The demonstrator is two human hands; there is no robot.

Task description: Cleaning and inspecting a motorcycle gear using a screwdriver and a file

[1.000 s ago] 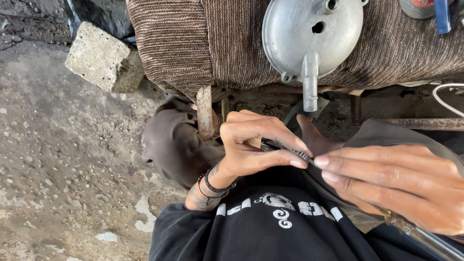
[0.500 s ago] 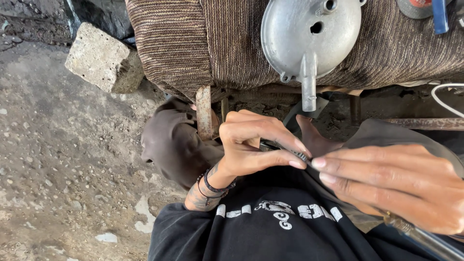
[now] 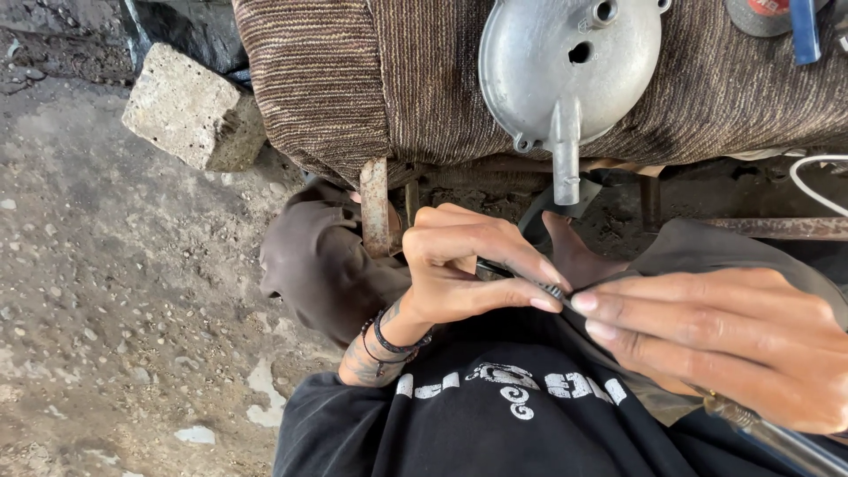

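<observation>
Left hand (image 3: pixel 459 265): fingertips were pinched on a thin dark cable (image 3: pixel 552 290).
Right hand (image 3: pixel 724 340): closed on the same cable.
Counter's near edge: grey metal cover (image 3: pixel 565 71) was laid on striped cloth (image 3: pixel 397 79).

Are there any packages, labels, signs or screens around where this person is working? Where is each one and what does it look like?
Round container: top right edge on the striped cloth, grey with a red label, mostly cut off.
Black shirt: bottom centre, below the left hand and right hand, with a pale printed band and a spiral mark.
No packages, signs or screens show.
</observation>
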